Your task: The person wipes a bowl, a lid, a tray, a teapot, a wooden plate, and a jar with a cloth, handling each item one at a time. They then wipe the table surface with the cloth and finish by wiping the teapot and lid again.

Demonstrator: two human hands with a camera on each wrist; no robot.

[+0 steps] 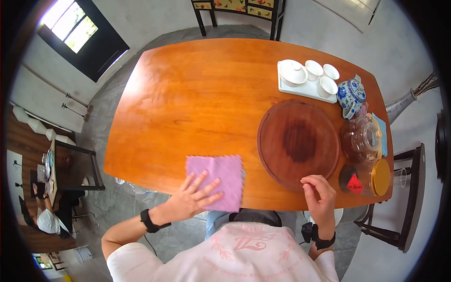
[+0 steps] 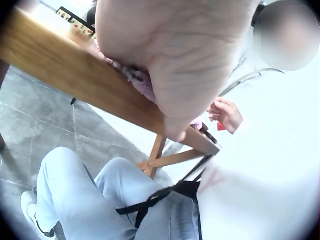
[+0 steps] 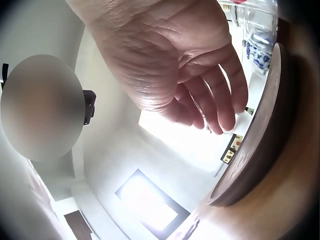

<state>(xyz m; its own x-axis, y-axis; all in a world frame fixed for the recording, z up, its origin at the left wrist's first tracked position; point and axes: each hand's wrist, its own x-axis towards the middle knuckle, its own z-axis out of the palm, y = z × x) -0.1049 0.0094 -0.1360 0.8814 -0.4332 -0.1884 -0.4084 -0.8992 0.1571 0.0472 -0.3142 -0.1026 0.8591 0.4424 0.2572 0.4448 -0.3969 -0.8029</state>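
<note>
My left hand [image 1: 192,195] lies with its fingers straight and spread on a purple cloth [image 1: 224,173] at the table's front edge. The cloth has a jagged edge and lies flat. In the left wrist view, the hand [image 2: 175,50] covers most of the cloth [image 2: 142,86]. Just by the front rim of a round dark wooden tray [image 1: 275,141] is my right hand [image 1: 321,199], fingers loosely curled and holding nothing. Seen from the right wrist, that hand [image 3: 170,60] hangs beside the tray's rim [image 3: 255,145].
On the wooden table [image 1: 178,108], a white tray [image 1: 305,89] bears a lidded bowl [image 1: 293,73] and small cups. Along the right side stand a blue-and-white teapot [image 1: 351,96], a glass pot [image 1: 359,138] and a yellow-lidded jar [image 1: 381,177]. A dark chair [image 1: 408,202] is at the right.
</note>
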